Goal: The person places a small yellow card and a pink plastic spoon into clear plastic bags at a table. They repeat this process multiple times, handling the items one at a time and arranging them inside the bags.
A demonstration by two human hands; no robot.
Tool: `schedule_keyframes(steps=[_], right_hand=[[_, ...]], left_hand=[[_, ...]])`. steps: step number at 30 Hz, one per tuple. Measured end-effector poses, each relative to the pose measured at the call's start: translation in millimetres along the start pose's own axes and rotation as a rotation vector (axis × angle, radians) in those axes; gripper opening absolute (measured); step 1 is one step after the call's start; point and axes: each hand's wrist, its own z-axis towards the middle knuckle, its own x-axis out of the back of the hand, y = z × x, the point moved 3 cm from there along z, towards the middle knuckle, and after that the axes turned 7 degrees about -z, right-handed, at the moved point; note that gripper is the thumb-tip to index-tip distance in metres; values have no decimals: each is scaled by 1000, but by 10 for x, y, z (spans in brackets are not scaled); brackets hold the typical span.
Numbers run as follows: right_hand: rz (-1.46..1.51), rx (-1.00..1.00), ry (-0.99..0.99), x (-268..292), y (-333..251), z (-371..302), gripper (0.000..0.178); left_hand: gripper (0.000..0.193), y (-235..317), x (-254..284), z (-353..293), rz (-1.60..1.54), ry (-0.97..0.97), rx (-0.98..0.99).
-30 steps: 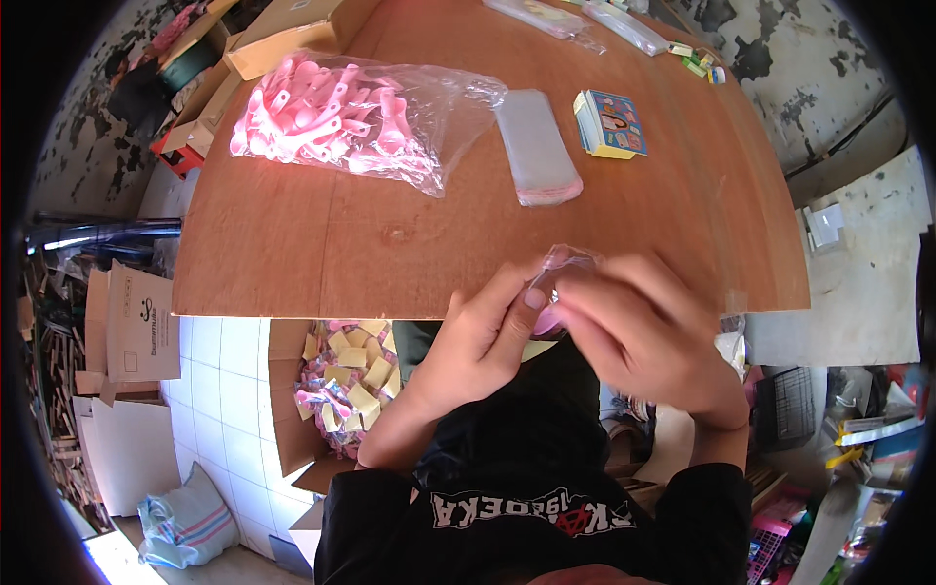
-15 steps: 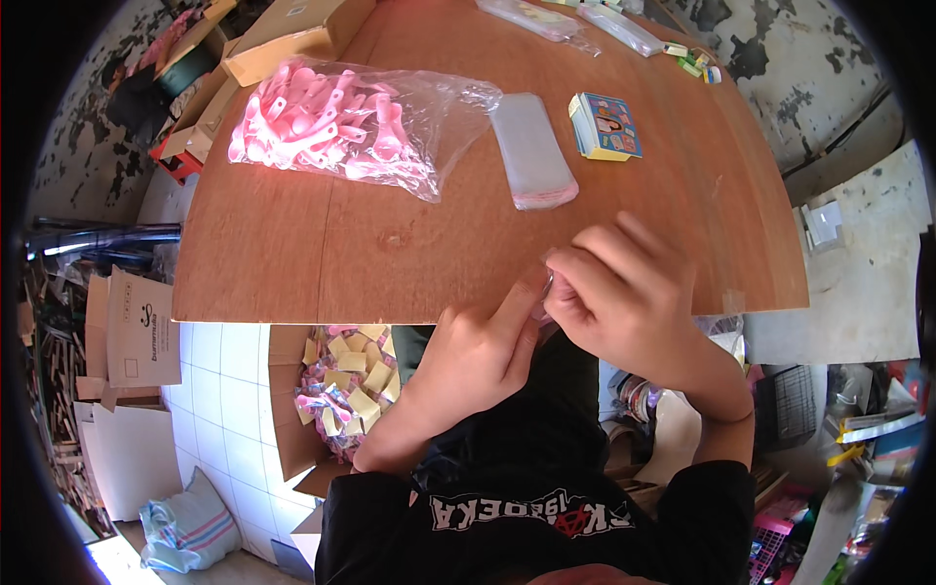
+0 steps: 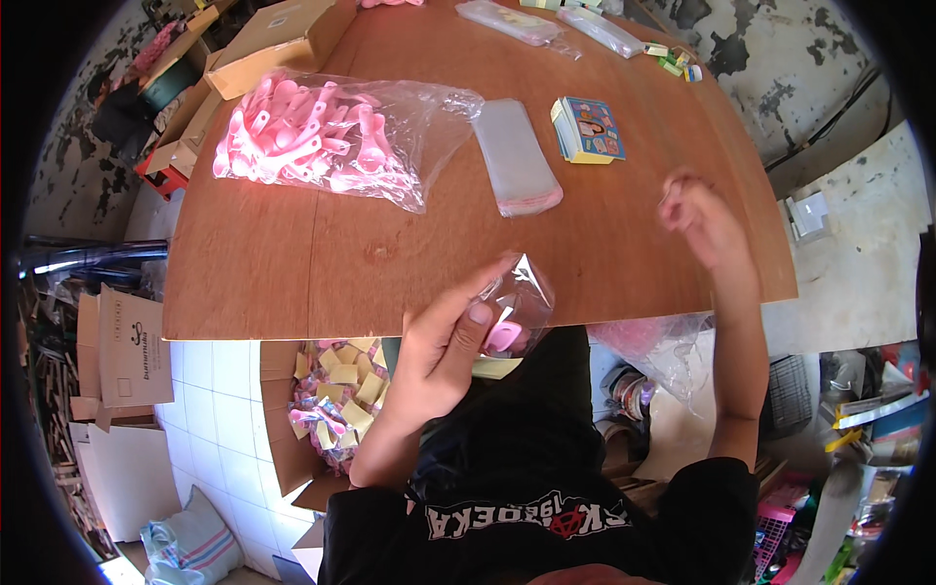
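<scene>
My left hand (image 3: pixel 444 346) grips a small clear plastic packet (image 3: pixel 528 285) at the table's near edge, thumb on top. Inside the packet shows a rounded pink plastic piece (image 3: pixel 504 336), and a pale yellow card edge (image 3: pixel 495 368) sticks out below. Off to the right, my right hand (image 3: pixel 707 222) hovers over the table with its fingers curled in; whatever they pinch, if anything, is too small to see. Beyond the hands lie a stack of clear plastic sleeves (image 3: pixel 517 161) and a pile of printed cards (image 3: pixel 588 130).
A clear bag of pink plastic spoons (image 3: pixel 292 136) lies at the table's left, beside a cardboard box (image 3: pixel 278 49). Below the near edge, an open carton (image 3: pixel 276 414) holds several filled packets. More clear plastic packs (image 3: pixel 512 21) lie at the far edge. Another plastic bag (image 3: pixel 663 351) hangs at right.
My hands have come apart: the right has swung away to the right and farther over the table. The left has turned and drawn slightly nearer, bringing the packet into plain view.
</scene>
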Motion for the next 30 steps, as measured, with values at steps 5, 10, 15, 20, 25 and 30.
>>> schedule_keyframes(steps=[5,10,15,20,25,30], right_hand=[[-1414,449,929,1349,-24,156,16],[-1679,262,262,1575,172,69,22],[-1591,408,289,1367,-97,-109,29],[-1140,396,311,286,-439,-338,27],[-773,555,-267,-920,-627,-605,25],[-558,532,-287,-1383,-596,-517,17]], left_hand=[[33,25,25,12,17,0,55],[34,-60,32,77,51,17,10],[32,-23,23,144,-27,76,-41],[18,21,-141,285,-34,70,-125],[20,-122,-336,390,-121,70,-78],[30,-92,-340,385,-175,1,-237]])
